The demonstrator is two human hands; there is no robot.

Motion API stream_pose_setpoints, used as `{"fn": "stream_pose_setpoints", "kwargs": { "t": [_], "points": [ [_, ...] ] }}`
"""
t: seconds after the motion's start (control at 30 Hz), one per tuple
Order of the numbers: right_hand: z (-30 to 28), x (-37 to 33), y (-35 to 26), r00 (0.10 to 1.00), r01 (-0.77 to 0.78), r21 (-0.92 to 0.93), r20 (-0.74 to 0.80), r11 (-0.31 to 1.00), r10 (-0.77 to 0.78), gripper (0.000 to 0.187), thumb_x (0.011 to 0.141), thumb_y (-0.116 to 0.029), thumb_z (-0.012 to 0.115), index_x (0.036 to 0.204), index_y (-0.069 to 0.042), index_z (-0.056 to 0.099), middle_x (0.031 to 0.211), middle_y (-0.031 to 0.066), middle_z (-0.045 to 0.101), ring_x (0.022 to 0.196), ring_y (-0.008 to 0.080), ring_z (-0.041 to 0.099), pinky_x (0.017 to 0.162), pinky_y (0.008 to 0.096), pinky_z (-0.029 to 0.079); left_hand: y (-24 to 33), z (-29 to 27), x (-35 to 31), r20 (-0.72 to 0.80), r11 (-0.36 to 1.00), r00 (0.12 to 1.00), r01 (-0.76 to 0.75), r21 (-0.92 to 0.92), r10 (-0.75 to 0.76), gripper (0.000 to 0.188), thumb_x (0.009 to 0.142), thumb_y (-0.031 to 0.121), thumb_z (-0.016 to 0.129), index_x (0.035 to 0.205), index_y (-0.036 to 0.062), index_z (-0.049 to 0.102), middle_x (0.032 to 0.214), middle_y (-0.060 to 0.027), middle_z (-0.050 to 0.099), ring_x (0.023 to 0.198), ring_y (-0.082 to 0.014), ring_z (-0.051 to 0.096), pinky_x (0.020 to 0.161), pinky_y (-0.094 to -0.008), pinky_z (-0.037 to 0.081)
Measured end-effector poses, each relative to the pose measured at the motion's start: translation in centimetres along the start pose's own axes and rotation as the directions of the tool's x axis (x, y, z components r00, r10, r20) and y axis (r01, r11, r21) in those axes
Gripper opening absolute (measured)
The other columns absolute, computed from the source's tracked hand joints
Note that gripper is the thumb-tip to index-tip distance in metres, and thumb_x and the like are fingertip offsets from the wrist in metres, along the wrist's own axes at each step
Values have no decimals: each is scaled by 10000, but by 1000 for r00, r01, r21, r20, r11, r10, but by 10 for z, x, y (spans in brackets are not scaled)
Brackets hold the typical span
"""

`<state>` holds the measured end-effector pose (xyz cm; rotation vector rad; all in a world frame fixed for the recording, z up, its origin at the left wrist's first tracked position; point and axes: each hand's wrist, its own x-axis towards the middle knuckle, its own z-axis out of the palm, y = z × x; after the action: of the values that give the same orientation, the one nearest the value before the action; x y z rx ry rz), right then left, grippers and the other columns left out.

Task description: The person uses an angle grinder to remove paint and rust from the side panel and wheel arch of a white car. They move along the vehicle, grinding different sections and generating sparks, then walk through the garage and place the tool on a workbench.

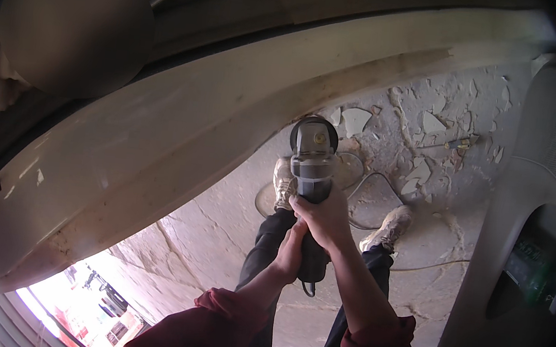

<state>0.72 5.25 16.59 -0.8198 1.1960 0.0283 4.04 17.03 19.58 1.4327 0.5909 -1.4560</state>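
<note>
An angle grinder (313, 153) with a grey head and dark body points away from me, its disc end at the lower edge of the pale car sill (230, 113). Whether the disc touches the sill I cannot tell. Around the grinder's body, just behind the head, my right hand (325, 214) is closed. My left hand (290, 249) is closed on the rear part of the body, close below the right one. The grinder's back end sticks out beneath my hands, with a short dark cord loop. Most of the disc is hidden by the head.
Broken pale flakes (356, 121) litter the cracked floor beyond the grinder, near a thin tool (458, 144). A cable (377, 174) curls between my shoes. An open car door (487, 266) stands at the right, a green bottle in its pocket. A seat (76, 20) is at upper left.
</note>
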Motion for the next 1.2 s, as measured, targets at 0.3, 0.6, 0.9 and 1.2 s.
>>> {"fn": "stream_pose_setpoints", "kwargs": {
  "t": [0.3,0.6,0.9,1.2],
  "points": [
    [3,9,17,999,43,261,0,964,-44,355,729,-177,749,989,31,625,832,102,683,716,176,657,671,332,524,12,-10,10,6,972,996,83,220,-87,600,1023,569,415,1082,10,626,836,-97,682,709,-187,680,669,-315,560],
    [32,-15,46,993,-22,631,-75,775,90,285,768,-187,764,952,2,655,780,72,667,678,159,652,631,310,522,46,-39,-1,29,757,987,101,646,-156,629,997,586,461,1098,-14,617,845,-124,676,700,-199,683,619,-320,555],
    [72,-4,50,995,4,909,-43,416,86,318,808,-202,781,1017,-5,644,845,81,666,733,178,671,671,312,543,91,-45,5,-124,450,992,127,884,-37,548,945,465,627,869,-74,698,749,-135,702,647,-170,685,601,-304,527],
    [96,20,50,998,56,974,-49,219,-33,254,799,-167,750,945,1,629,787,80,644,673,175,638,627,311,526,111,-53,16,-10,228,985,-31,973,174,563,929,490,645,847,-67,680,692,-51,634,624,-91,581,570,-272,453]
  ]
}}
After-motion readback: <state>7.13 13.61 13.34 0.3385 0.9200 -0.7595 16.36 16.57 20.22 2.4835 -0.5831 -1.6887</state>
